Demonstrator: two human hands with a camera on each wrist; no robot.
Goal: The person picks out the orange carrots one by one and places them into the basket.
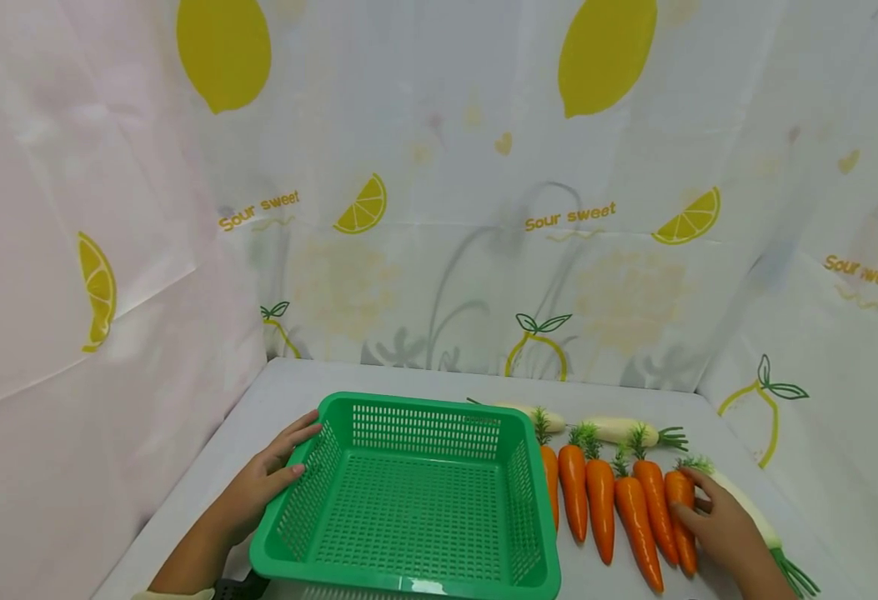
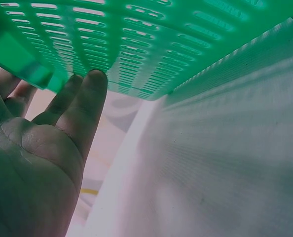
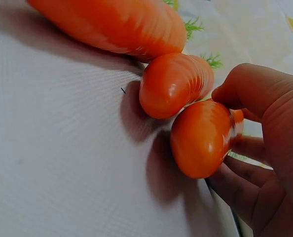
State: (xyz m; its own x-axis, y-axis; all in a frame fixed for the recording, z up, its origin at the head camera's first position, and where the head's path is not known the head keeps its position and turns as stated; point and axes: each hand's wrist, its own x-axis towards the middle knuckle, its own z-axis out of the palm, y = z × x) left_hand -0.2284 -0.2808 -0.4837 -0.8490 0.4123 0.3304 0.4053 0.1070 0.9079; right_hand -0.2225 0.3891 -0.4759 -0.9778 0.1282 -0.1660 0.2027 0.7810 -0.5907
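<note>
A green perforated plastic basket [image 1: 408, 508] stands in front of me with nothing in it. My left hand [image 1: 262, 479] rests at its left rim; in the left wrist view, extended fingers [image 2: 85, 106] touch the slotted side wall from outside. To the basket's right lie several orange carrots [image 1: 601, 508] side by side, green tops pointing away. My right hand [image 1: 724, 529] pinches the rightmost carrot [image 1: 681, 525] between thumb and fingers. Close up in the right wrist view, that carrot [image 3: 201, 143] lies beside a neighbouring carrot [image 3: 173, 86].
Behind the carrots lie two white radishes [image 1: 619, 429], one partly behind the basket. Another white radish [image 1: 746, 508] with green stalks lies at the right, partly covered by my hand. The white table [image 1: 303, 379] is bordered by lemon-print curtains [image 1: 439, 283] at the back and sides.
</note>
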